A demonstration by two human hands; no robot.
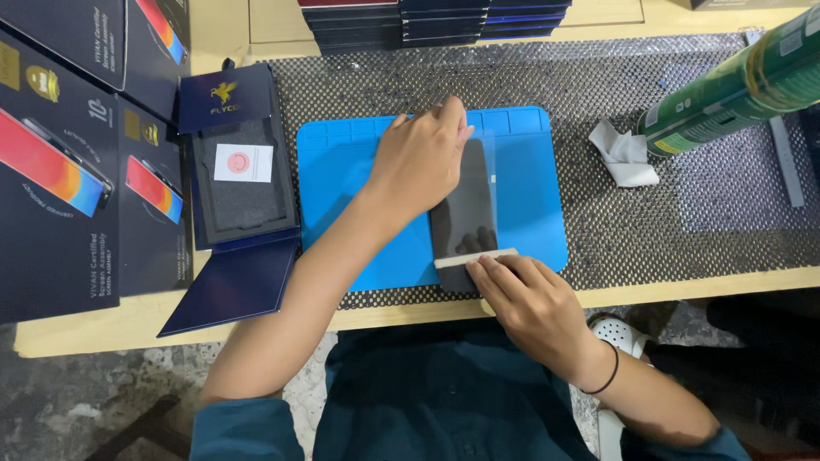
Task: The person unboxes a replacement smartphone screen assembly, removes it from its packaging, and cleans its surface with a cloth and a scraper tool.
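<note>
The phone screen panel (465, 209) lies on the blue work mat (530, 213), its long axis running near to far, directly ahead of the person between both hands. The left hand (418, 158) rests palm-down, fingers curled loosely, on the panel's far-left edge, pinning it and a clear film sheet (489, 149). The right hand (521, 294) presses a pale squeegee card (475, 258) crosswise against the panel's near end, fingers closed on the card; this hand is the nearer one. The mat sits on a black mesh liner (683, 230) over a wooden bench (683, 286). To the left, an opened dark blue box (239, 179) carries a white square label with a red round mark; farther left are dark retail boxes (60, 162) printed with colourful phone pictures. A crumpled white wipe (625, 154) lies right of the mat, beside a green cylindrical can (735, 85) lying tilted. Stacked dark boxes (427, 21) line the far edge.
</note>
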